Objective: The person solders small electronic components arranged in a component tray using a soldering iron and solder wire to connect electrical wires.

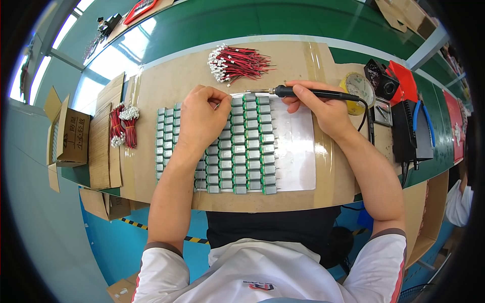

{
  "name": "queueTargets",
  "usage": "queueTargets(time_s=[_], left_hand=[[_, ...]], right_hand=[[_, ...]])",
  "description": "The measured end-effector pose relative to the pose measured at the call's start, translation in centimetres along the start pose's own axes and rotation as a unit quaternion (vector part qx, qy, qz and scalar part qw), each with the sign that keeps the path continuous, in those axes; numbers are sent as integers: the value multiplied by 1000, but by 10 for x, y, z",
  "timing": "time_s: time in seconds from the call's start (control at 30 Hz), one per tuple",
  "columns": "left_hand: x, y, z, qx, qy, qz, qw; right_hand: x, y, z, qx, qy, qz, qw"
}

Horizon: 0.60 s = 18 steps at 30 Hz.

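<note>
- Has a wire pile (240, 64) beyond left hand (204, 113) and right hand (326, 111), tape roll (346, 82) beside the latter.
- Covers some grey-green blocks (239, 151) with left hand, fingertips pressed together; cannot tell on what.
- Grips black soldering iron (328, 94) in right hand, metal tip leftward.

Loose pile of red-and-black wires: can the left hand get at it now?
Probably yes: the wire pile lies just beyond the left hand, with bare cardboard between them. The soldering iron in the right hand points in close by, so care seems wise.
</note>
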<state>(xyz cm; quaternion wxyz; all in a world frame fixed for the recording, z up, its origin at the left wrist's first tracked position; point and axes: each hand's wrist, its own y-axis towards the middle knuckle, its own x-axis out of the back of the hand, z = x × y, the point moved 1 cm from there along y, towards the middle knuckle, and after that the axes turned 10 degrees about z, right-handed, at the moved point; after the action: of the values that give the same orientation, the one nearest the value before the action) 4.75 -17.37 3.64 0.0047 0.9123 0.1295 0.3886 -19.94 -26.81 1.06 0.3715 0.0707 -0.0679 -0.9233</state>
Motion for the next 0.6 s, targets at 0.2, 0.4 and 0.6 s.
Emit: queueTargets(time_s=[0.2,0.4,0.6], left_hand=[[1,-1,-2,2,-6,-5,1000],[1,-3,0,-12,-10,0,1000],[1,-3,1,-29,-1,8,1000]], right_hand=[[-1,0,0,1,15,-3,1000],[1,-2,2,1,17,9,1000],[0,-3,2,-4,17,15,1000]])
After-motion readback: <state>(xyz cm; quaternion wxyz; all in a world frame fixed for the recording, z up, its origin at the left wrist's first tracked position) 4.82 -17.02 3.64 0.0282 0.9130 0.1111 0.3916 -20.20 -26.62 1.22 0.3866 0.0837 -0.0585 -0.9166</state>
